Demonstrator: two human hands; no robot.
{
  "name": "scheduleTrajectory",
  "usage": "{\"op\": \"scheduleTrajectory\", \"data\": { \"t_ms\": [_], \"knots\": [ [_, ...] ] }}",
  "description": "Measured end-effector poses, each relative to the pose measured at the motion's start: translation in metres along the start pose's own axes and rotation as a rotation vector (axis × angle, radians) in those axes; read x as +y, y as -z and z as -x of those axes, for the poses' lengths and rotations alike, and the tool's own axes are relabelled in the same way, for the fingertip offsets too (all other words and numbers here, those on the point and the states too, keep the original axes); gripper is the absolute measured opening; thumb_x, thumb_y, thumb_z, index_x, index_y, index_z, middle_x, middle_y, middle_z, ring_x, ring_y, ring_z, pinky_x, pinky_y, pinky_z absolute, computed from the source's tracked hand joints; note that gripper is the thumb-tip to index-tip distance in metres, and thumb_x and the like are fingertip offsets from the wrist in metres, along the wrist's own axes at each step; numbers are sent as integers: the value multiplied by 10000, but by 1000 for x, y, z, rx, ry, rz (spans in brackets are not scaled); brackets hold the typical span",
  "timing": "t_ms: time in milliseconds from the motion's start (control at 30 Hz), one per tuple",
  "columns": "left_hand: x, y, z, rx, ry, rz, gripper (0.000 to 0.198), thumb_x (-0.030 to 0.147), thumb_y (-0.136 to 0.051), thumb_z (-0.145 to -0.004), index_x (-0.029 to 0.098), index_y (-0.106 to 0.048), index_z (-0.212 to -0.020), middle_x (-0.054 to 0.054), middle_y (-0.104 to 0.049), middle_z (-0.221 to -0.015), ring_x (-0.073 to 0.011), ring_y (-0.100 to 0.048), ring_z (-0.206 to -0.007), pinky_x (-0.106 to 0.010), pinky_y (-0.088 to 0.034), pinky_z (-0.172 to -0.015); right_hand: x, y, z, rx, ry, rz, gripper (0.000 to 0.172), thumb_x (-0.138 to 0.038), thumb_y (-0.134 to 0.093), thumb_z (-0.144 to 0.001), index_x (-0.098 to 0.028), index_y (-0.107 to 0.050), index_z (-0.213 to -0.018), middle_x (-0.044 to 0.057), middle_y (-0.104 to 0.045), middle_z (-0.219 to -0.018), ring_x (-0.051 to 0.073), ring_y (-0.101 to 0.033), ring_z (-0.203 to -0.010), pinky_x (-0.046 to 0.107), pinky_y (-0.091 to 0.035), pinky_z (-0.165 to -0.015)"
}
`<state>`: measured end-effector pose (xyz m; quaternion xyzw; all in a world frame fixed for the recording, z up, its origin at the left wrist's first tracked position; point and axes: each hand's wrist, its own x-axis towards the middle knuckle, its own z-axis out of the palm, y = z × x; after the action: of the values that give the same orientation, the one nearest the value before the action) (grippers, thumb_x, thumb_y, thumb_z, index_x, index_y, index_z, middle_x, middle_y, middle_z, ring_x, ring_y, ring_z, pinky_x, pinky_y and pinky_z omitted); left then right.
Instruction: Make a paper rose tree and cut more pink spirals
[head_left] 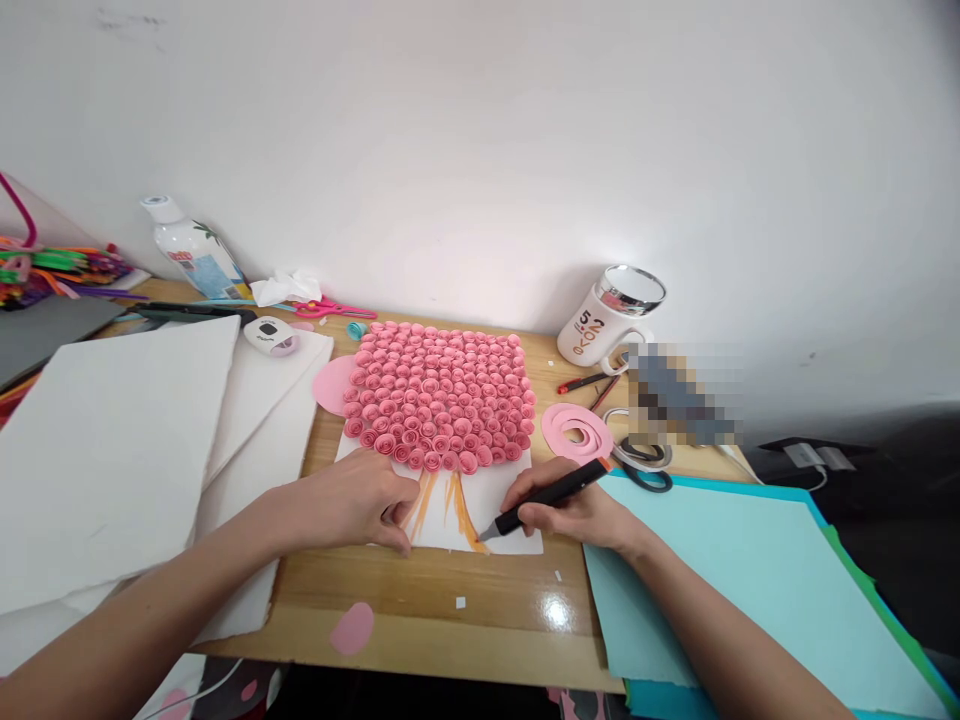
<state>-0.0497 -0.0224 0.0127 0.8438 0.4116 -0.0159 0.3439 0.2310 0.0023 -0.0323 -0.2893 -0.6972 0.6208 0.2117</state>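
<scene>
A white sheet (501, 500) lies on the wooden desk (420, 600), its upper part covered with several rolled pink paper roses (441, 395). Below them are orange strokes like a tree trunk (450, 505). My right hand (570, 510) grips a black marker (551, 495) with an orange end, its tip touching the paper at the right orange stroke. My left hand (360, 500) rests on the sheet's lower left part, fingers bent and pressing it down.
Stacked white paper sheets (112, 450) lie left, turquoise and green sheets (750, 590) right. A pink paper spiral (576, 430), scissors (641, 460), red pens (585, 382), and a white mug (611, 320) sit at the right back. A bottle (191, 250), pink scissors (330, 308) and pipe cleaners (52, 268) are back left.
</scene>
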Motion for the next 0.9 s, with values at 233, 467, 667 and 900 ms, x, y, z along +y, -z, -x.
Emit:
{"op": "scheduleTrajectory", "data": {
  "t_ms": [233, 467, 667, 900],
  "knots": [
    [2, 1, 0, -32, 49, -19, 286, 301, -756, -684, 163, -528, -580, 57, -514, -539, -102, -468, -550, -227, -243, -502, -5, -4, 3, 110, 47, -59, 268, -395, -674, -783, -146, -679, -882, 37, -667, -684, 114, -597, -536, 210, -492, -499],
    [4, 2, -1, -33, 60, -7, 276, 245, -768, -670, 159, -522, -581, 49, -523, -564, -106, -460, -567, -226, -244, -512, -7, -10, 1, 115, 27, -17, 290, -403, -662, -790, -160, -664, -949, 37, -656, -735, 110, -579, -576, 203, -478, -505],
    [4, 2, 0, -32, 60, -37, 271, 248, -769, -672, 158, -526, -589, 43, -537, -581, -109, -473, -580, -224, -251, -514, 2, -11, 1, 174, -24, 3, 281, -369, -625, -824, -200, -651, -1047, 44, -652, -850, 57, -491, -459, 174, -428, -397],
    [5, 3, 0, -44, 58, -62, 252, 284, -748, -697, 159, -550, -605, 47, -544, -572, -108, -490, -583, -221, -260, -519, 1, -9, 1, 118, 6, 39, 230, -303, -643, -814, -176, -671, -1004, 36, -680, -789, 86, -577, -536, 187, -486, -500]
  ]
}}
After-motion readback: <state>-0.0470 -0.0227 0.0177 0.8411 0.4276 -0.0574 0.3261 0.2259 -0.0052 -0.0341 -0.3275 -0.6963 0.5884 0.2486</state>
